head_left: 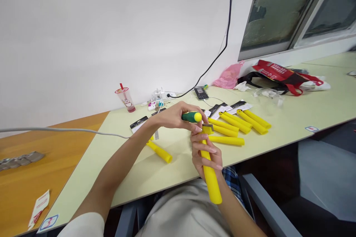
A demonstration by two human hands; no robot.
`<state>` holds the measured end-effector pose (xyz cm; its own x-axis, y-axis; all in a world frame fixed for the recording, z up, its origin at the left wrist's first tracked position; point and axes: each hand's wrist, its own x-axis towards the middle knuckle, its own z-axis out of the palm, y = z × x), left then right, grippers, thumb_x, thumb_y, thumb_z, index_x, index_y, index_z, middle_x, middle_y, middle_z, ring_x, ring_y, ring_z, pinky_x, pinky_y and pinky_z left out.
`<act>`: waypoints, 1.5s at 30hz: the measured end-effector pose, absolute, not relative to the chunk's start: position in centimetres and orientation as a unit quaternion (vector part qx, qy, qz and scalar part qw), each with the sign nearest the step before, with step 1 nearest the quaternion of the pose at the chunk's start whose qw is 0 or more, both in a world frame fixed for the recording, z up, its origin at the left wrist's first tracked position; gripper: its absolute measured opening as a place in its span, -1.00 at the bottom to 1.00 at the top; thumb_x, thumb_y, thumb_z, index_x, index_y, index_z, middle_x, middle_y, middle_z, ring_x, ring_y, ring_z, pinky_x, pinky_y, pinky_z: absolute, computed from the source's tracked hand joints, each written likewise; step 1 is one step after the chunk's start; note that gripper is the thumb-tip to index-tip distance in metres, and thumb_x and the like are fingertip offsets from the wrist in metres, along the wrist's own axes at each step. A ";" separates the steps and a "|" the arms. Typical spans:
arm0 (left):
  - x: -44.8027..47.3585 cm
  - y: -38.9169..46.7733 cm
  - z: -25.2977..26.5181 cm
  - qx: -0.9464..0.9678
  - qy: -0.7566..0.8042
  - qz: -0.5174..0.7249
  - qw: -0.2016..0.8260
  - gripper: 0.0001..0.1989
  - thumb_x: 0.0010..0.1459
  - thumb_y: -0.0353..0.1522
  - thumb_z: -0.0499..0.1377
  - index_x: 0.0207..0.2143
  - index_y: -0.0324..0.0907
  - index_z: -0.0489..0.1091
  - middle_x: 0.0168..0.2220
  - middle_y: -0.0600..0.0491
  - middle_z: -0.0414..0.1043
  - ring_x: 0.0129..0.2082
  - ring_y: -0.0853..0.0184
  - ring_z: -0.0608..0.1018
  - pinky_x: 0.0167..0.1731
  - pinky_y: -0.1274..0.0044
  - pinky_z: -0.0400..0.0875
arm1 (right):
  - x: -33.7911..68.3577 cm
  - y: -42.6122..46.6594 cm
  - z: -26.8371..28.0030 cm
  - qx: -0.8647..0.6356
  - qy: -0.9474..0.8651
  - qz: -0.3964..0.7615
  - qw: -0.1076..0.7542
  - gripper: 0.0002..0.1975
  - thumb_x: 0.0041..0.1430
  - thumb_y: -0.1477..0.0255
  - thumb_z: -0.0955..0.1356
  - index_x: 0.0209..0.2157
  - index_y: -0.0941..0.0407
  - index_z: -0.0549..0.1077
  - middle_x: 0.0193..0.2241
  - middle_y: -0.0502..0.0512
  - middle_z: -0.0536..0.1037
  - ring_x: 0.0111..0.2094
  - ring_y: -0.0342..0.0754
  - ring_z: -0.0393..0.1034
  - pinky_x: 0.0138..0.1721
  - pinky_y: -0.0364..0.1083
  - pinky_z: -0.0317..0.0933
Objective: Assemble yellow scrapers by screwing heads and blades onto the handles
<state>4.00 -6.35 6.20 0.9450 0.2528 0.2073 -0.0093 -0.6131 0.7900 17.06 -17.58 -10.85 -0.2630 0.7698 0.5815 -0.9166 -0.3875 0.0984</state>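
My left hand (174,114) is closed around a screwdriver (191,117) with a green handle and a yellow end; its shaft is hidden. Gripped in my right hand (205,153) is a yellow scraper (211,185), its long tubular handle slanting down toward my lap. A dark metal blade (208,127) lies across the scraper's head, where the fingertips of both hands meet. Several similar yellow handles (235,122) lie on the table to the right of my hands. Another yellow scraper (160,152) rests to their left, partly behind my left arm.
Black-and-white cards (219,110) lie behind the yellow handles on the pale table (144,177). Toward the wall stand a lidded cup (126,99), a power strip (164,95) and a phone (200,93). A red bag (278,74) lies far right. A grey cable (69,130) crosses at left.
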 end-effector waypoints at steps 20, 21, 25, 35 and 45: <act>3.4 -6.3 6.3 0.888 0.074 0.156 0.426 -0.63 0.01 -0.33 0.59 -0.19 -0.18 0.55 -0.18 -0.06 0.64 -0.15 0.23 0.65 -0.10 0.43 0.53 | 17.2 -17.8 -11.2 0.069 -0.163 0.798 0.575 -0.76 0.48 0.38 0.40 0.13 0.03 0.49 -0.23 0.01 0.53 -0.47 -0.32 0.35 -0.81 -0.61 -0.45; 3.3 -6.3 6.4 0.894 0.064 0.154 0.417 -0.65 0.05 -0.35 0.57 -0.16 -0.18 0.57 -0.14 -0.08 0.66 -0.13 0.22 0.66 -0.08 0.43 0.53 | 17.2 -17.8 -11.1 0.060 -0.169 0.798 0.575 -0.76 0.48 0.36 0.41 0.12 0.02 0.50 -0.21 0.02 0.54 -0.46 -0.32 0.36 -0.81 -0.61 -0.46; 2.6 -6.8 7.2 0.933 0.049 0.134 0.329 -0.79 0.21 -0.43 0.43 -0.08 -0.15 0.65 -0.10 -0.10 0.71 -0.11 0.23 0.69 -0.10 0.47 0.52 | 17.4 -18.0 -10.5 0.028 -0.193 0.805 0.561 -0.73 0.42 0.31 0.48 0.08 0.03 0.53 -0.09 0.09 0.54 -0.34 -0.29 0.43 -0.82 -0.62 -0.43; -2.4 -12.2 7.7 0.987 0.032 0.139 -0.072 -0.60 0.25 -0.65 0.09 -0.06 -0.11 0.58 -0.15 0.02 0.74 -0.40 0.41 0.65 -0.40 0.56 0.38 | 18.8 -18.1 -8.8 -0.035 -0.177 0.880 0.440 -0.67 0.25 0.45 0.61 -0.02 0.19 0.56 -0.18 0.12 0.66 -0.26 -0.14 0.61 -0.71 -0.39 0.33; -8.2 -13.1 0.3 0.947 0.038 0.237 -0.213 -0.79 0.37 -0.58 0.16 -0.15 -0.13 0.51 -0.01 0.00 0.76 -0.50 0.42 0.59 -0.53 0.51 0.32 | 14.7 -19.0 -8.4 -0.263 -0.219 0.803 0.487 -0.60 0.01 0.47 0.68 -0.09 0.16 0.68 -0.10 0.13 0.69 -0.11 -0.02 0.65 -0.60 -0.29 0.44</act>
